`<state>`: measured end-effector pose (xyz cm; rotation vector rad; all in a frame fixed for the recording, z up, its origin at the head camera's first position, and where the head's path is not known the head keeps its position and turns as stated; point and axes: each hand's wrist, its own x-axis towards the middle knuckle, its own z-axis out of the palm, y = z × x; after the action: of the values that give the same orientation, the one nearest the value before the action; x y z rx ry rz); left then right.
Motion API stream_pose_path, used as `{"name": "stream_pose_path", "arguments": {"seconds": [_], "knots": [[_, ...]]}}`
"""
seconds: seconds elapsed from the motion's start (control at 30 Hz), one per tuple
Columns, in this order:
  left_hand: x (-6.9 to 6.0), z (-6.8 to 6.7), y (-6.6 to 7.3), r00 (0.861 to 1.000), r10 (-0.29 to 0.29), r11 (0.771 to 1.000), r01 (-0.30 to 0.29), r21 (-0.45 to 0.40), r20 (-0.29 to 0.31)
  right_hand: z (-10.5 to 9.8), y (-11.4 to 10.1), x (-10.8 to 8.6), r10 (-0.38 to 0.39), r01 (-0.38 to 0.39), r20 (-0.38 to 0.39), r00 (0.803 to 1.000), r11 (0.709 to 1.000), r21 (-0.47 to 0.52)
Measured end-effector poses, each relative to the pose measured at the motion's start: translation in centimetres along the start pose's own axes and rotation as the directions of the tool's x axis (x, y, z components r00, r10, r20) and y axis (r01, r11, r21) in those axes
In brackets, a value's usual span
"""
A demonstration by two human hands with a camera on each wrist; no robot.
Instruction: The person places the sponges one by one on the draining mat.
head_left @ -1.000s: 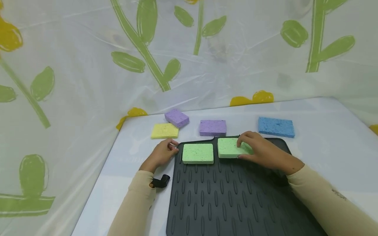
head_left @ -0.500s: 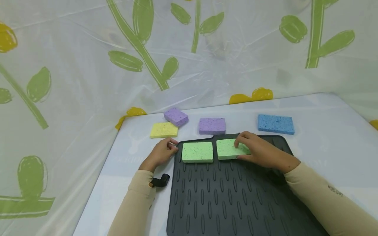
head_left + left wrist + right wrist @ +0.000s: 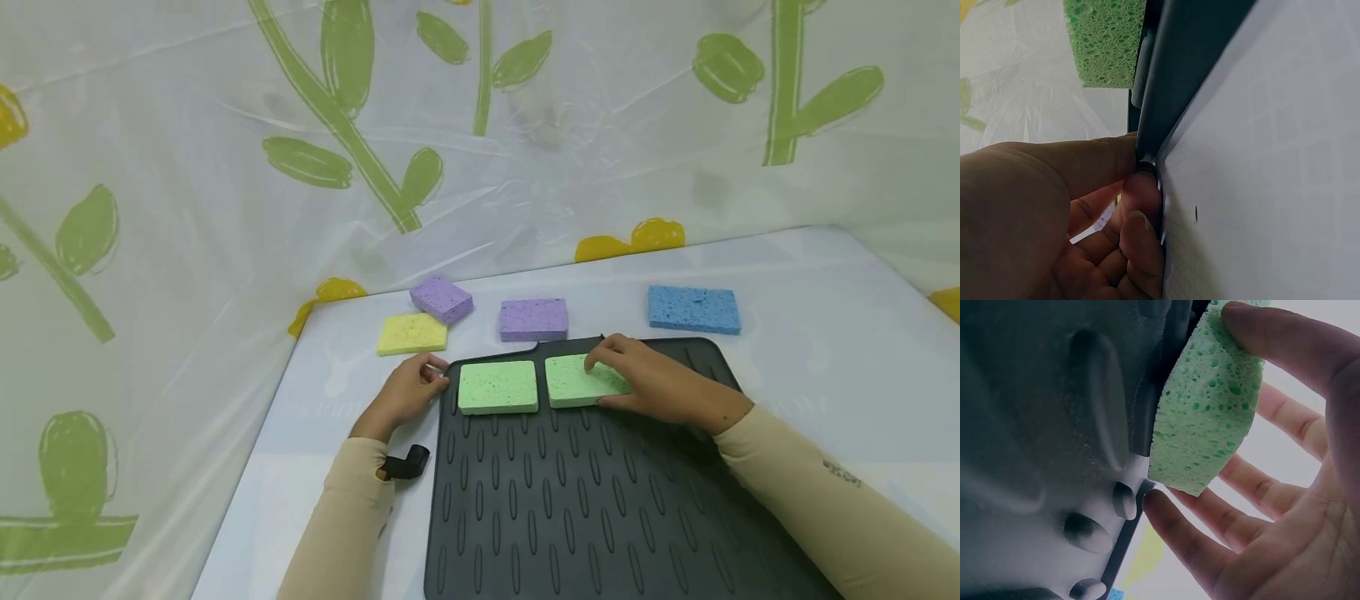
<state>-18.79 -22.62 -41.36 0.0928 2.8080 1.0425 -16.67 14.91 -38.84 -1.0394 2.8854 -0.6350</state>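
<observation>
A dark grey ridged mat (image 3: 525,517) with a raised rim lies on the white table. Two green sponges lie side by side along its far edge. My right hand (image 3: 652,379) grips the right green sponge (image 3: 570,381), thumb on the near side and fingers over its top and far side; the right wrist view shows this sponge (image 3: 1207,412) close up between thumb and fingers. The left green sponge (image 3: 498,387) rests untouched. At the mat's far left corner my left hand (image 3: 405,390) pinches the rim, thumb above and fingertip beneath in the left wrist view.
Behind the mat lie a yellow sponge (image 3: 411,335), a purple sponge (image 3: 441,298) overlapping it, another purple sponge (image 3: 534,320) and a blue sponge (image 3: 693,309). A white sheet (image 3: 187,208) with plant prints hangs along the table's far and left edges.
My right hand has slid the right green sponge slightly nearer and to the left, more level with the other one. The left hand stays at the corner. The head view has shifted slightly.
</observation>
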Motion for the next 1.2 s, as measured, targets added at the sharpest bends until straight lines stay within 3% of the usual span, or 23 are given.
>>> {"name": "stream_pose_path", "arguments": {"seconds": [0.8,1.2], "knots": [[0.1,0.1,-0.2,1.000,0.003,1.000,-0.003,-0.008,-0.005,-0.3,0.4,0.0,-0.011,0.011,-0.007,1.000,1.000,-0.004],[0.0,0.1,-0.3,1.000,0.013,1.000,-0.013,-0.004,-0.008,-2.0,1.7,-0.1,0.087,-0.088,-0.041,0.995,0.996,-0.028]]}}
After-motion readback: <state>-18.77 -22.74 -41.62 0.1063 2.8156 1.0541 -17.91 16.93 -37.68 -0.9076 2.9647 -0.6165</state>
